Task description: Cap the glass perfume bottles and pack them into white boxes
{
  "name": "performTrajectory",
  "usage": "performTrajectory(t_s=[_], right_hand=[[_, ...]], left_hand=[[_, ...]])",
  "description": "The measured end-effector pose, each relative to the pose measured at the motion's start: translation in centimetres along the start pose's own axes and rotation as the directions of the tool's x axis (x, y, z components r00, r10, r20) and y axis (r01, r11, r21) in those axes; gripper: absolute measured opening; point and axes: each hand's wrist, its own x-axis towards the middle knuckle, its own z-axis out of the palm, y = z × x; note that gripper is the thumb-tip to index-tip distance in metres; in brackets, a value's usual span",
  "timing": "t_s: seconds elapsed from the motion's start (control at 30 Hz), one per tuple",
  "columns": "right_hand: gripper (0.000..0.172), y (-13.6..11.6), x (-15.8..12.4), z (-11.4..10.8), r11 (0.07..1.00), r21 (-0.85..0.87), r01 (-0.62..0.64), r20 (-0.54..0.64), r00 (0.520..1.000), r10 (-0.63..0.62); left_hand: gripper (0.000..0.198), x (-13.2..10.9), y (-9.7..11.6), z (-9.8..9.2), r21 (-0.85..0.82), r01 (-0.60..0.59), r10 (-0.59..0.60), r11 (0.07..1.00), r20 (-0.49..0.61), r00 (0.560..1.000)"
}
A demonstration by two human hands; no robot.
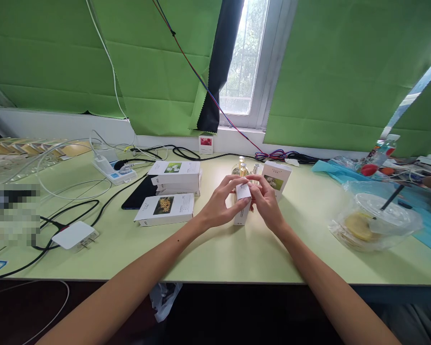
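Note:
A slim white carton stands upright on the table between my two hands, its top flap facing me. My left hand is closed around its left side, thumb against the front and fingers over the top. My right hand pinches at the flap's right edge. Right behind my fingers are small gold-capped bottles, partly hidden. Beside my right hand a white box with a flower picture stands upright. Several similar boxes lie left of my hands, among them one with a yellow picture.
A dark tablet or phone lies partly under the boxes. Further left are a power strip, a white charger and tangled cables. On the right stands a lidded cup in a plastic bag. A small box leans at the wall.

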Motion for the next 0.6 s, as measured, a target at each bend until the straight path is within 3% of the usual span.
performTrajectory(t_s=[0.6], right_hand=[[0.036, -0.21, 0.18, -0.18, 1.000, 0.007, -0.018, 0.030, 0.999, 0.018]], left_hand=[[0.040, 0.07, 0.30, -0.17, 0.003, -0.001, 0.001, 1.000, 0.018, 1.000]])
